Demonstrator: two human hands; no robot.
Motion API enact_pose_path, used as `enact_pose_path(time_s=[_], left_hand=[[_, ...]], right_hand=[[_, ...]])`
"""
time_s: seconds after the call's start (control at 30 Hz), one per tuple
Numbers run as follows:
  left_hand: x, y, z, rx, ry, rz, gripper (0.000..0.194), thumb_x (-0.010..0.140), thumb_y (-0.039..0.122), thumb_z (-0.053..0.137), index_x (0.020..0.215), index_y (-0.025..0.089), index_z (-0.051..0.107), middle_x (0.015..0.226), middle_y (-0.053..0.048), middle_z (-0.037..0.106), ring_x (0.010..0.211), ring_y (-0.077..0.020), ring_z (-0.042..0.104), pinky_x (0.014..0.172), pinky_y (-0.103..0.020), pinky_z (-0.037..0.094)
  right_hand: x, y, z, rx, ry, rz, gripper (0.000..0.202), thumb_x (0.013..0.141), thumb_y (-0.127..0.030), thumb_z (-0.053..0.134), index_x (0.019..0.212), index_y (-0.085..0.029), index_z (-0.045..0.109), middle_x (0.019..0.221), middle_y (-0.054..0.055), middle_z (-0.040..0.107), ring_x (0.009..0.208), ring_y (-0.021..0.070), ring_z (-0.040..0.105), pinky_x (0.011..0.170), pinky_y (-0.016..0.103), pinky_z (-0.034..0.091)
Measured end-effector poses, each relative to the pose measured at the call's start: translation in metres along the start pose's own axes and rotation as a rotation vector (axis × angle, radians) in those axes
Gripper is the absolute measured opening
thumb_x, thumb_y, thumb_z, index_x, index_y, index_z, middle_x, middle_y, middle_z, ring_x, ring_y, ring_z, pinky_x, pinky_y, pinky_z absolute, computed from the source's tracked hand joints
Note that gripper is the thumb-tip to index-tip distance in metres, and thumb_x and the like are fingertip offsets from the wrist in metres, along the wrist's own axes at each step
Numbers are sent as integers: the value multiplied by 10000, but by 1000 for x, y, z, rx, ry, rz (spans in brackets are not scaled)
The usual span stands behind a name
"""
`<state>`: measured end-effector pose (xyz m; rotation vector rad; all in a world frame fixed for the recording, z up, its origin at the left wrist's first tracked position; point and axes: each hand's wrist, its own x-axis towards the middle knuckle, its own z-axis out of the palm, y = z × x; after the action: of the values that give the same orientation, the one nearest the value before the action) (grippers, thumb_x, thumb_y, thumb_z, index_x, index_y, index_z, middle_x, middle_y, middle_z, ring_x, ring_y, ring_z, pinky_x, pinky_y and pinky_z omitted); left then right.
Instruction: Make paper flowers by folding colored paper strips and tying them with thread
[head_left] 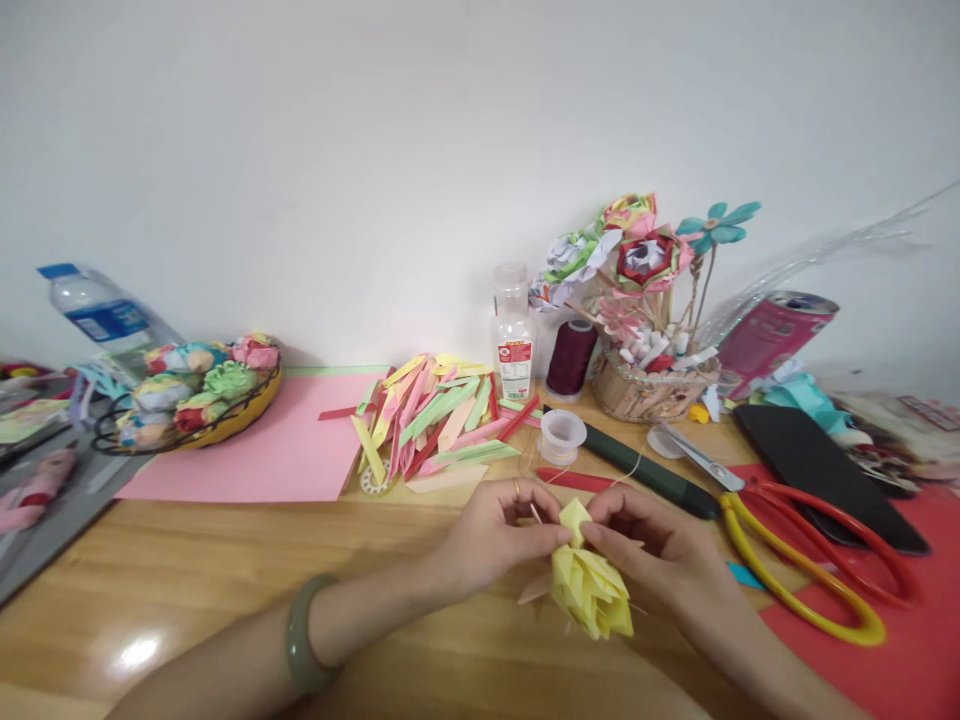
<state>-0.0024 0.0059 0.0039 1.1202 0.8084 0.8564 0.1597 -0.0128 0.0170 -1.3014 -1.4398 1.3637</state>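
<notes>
By the left hand point(491, 530) and right hand point(664, 548), the flower point(591, 592) is pinched at its narrow end over the table point(300, 540), presumably to spare the petals; strips point(439, 420) are heaped beyond, seemingly within reach.

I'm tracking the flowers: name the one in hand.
The yellow flower: left hand and right hand hold it, unlike those in the yellow basket and wooden basket.
</notes>
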Motion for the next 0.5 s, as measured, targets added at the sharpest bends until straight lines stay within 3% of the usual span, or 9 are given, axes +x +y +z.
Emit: enact_pose_path(time_s=[0.23, 0.5], left_hand=[[-1, 3, 0, 2, 9, -24, 214, 586, 264, 692, 649, 123, 544, 632, 4, 546, 565, -80, 473, 575, -227, 366], [-1, 2, 1, 37, 7, -34, 194, 590, 250, 683, 665, 124, 556, 655, -1, 552, 577, -80, 465, 575, -224, 357]], right_hand=[[2, 3, -2, 4, -56, -25, 227, 677, -382, 626, 661, -176, 531, 638, -17, 524, 561, 101, 495, 502, 213, 409], [-1, 2, 2, 4, -11, -42, 212, 681, -332, 614, 615, -176, 488, 587, -26, 513, 512, 88, 472, 469, 202, 388]])
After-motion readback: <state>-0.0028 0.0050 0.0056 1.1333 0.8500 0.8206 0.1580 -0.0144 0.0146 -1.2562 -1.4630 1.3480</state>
